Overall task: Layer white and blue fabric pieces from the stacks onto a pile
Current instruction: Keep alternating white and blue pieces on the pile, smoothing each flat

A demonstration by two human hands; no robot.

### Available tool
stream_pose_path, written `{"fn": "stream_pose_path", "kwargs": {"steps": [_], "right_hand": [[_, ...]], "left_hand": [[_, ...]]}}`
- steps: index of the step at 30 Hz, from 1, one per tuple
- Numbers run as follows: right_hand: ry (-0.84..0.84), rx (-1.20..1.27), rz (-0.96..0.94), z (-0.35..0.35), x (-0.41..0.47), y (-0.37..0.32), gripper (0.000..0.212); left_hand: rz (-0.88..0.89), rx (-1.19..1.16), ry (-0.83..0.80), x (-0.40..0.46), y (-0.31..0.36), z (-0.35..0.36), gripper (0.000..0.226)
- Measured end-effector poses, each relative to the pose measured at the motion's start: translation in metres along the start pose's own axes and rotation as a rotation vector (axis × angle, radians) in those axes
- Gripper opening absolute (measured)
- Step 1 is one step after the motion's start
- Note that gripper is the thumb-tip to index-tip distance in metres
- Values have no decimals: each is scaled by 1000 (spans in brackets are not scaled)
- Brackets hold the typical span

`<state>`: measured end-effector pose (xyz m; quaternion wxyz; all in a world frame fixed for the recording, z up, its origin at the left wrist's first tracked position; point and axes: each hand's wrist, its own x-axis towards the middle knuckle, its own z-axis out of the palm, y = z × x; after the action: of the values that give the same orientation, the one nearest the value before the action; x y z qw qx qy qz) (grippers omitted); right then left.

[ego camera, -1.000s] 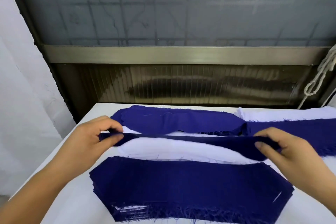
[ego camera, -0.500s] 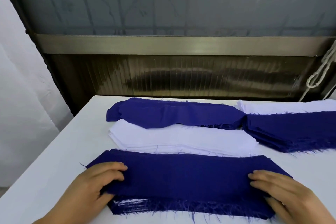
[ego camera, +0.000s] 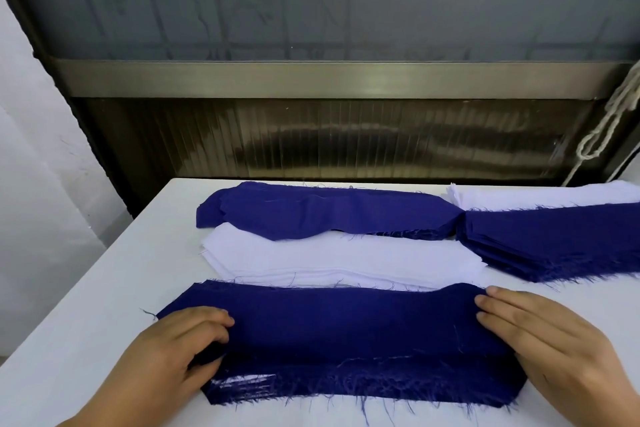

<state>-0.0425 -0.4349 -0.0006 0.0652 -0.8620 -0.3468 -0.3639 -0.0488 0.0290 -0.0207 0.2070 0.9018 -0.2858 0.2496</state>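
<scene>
Our left hand (ego camera: 180, 354) lay on the left end of the top blue piece (ego camera: 346, 326), its grip curled, fingers bent over the cloth and the thumb tucked at its near edge, pinching it there. Our right hand (ego camera: 543, 350) rested on the right end, its grip spread, fingers straight and close together, flat on the fabric. That piece was a long strip of dark blue woven cloth with angled ends, lying on top of the pile (ego camera: 363, 388) nearest us on the white counter (ego camera: 86, 305). The pile's near edge was frayed into loose threads, and thin white layers showed between blue ones at its left corner. Just behind it sat a stack of smooth white pieces (ego camera: 339, 260). Farther back lay a rumpled blue stack (ego camera: 325, 211). To the right sat a thicker blue stack (ego camera: 554, 243) with a fringed edge, and another white stack (ego camera: 547, 196) behind it.
</scene>
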Motion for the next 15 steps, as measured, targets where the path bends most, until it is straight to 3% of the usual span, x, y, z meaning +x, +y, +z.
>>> {"fn": "stream_pose_path", "kwargs": {"steps": [5, 10, 15], "right_hand": [[-137, 35, -50, 4, -12, 6, 30], [-182, 96, 54, 6, -31, 11, 33], [-216, 123, 134, 0, -36, 15, 31]], "left_hand": [[-22, -26, -19, -3, 0, 0, 43], [-30, -85, -46, -1, 3, -1, 44], [-40, -96, -177, -1, 0, -13, 34]]}}
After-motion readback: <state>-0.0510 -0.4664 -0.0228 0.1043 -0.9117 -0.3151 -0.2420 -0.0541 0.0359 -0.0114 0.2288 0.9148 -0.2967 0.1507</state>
